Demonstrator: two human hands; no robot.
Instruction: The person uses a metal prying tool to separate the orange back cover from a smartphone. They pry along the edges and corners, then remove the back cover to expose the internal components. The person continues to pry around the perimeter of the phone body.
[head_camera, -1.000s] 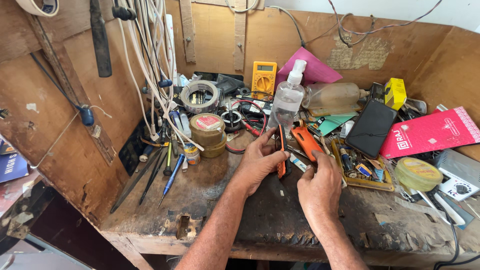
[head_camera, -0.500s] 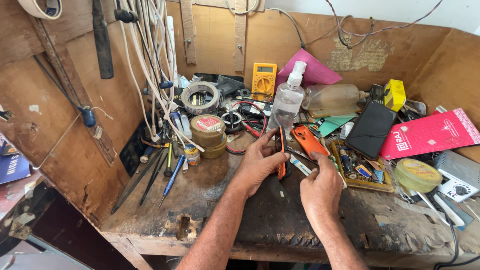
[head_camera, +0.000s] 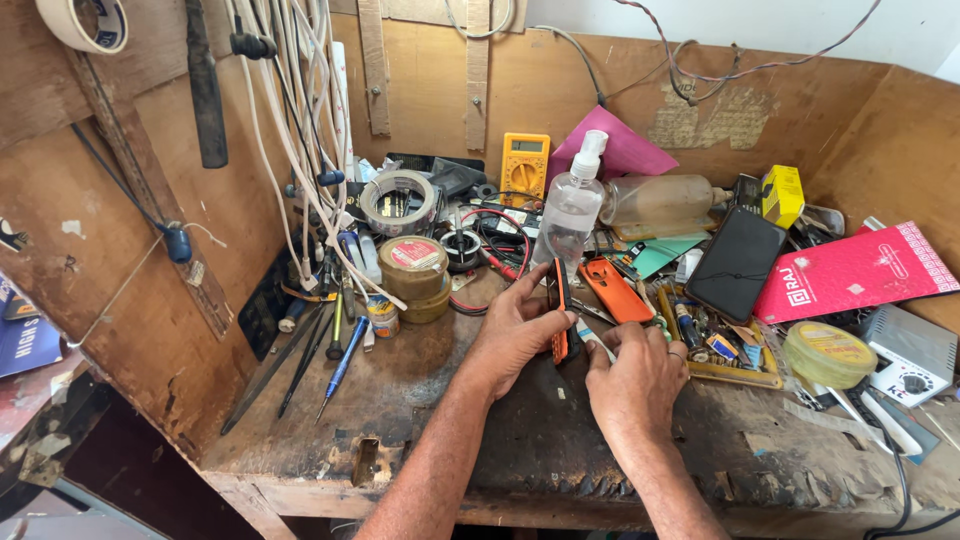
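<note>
Fingers: left hand (head_camera: 515, 335) grips orange phone (head_camera: 560, 315) | right hand (head_camera: 635, 380) pinches small tool (head_camera: 590, 340), tip hidden

Small orange phone (head_camera: 560, 312) held upright on edge by left hand (head_camera: 515, 335); right hand (head_camera: 635, 380) set beside it, above cluttered worktop (head_camera: 420, 400).

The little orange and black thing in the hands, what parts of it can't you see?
Head view only:
- Orange and black device: its lower half hidden by the left hand.
- Small tool in the right hand: mostly covered by fingers, tip too small to identify.
- Workbench: front corner cut off by the bottom edge.
</note>
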